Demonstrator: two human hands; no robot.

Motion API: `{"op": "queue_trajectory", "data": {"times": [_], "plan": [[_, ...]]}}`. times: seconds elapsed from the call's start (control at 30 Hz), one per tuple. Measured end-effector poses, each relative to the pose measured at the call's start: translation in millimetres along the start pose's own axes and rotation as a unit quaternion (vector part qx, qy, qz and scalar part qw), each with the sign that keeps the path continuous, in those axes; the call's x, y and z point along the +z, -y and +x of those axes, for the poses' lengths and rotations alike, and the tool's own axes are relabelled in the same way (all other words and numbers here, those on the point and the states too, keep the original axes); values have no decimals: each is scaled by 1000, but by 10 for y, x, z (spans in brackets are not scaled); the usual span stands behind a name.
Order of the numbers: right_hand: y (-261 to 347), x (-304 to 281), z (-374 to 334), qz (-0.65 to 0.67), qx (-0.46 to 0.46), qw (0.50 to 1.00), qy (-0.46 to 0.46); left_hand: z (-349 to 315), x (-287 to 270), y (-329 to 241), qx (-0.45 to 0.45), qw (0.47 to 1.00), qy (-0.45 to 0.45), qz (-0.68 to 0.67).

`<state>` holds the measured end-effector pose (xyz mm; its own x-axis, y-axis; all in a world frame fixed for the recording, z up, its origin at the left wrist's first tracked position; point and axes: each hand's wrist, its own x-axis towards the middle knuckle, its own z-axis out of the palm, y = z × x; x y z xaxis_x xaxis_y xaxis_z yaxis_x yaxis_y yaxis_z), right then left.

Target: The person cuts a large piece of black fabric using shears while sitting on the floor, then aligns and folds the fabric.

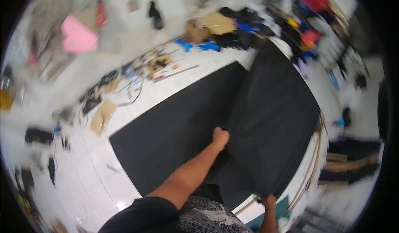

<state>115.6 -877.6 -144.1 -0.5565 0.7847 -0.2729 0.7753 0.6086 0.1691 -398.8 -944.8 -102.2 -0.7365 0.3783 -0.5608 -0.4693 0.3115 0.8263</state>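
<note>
A large black fabric sheet (pixel 166 120) lies over the white table, its right part lifted into a broad fold. Near the middle of the sheet, my left hand (pixel 221 138) is closed in a fist with the fabric bunched at its fingers. At the sheet's near right edge my right hand (pixel 269 200) is also closed, gripping the fabric. Motion blurs the fingers somewhat, and a small dark bit shows at each fist, too blurred to name apart from the cloth.
Along the table's far edge lie a long metal ruler (pixel 176 73), a brown packet (pixel 102 117) and several small tools. A heap of coloured cloth (pixel 245 25) rises at the back right. A green piece (pixel 282 208) shows beside my right hand. A pink piece (pixel 80 35) is at upper left.
</note>
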Motion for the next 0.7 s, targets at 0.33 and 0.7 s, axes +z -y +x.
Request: {"op": "queue_trajectory", "data": {"times": [0.33,0.7], "plan": [[2168,-95,-1999,118,146,974,-124,-504,-2388,652,-12,990,118,-74],[3761,-281,-4150,139,261,954,-54,-1759,-4669,940,3,991,99,-90]]}}
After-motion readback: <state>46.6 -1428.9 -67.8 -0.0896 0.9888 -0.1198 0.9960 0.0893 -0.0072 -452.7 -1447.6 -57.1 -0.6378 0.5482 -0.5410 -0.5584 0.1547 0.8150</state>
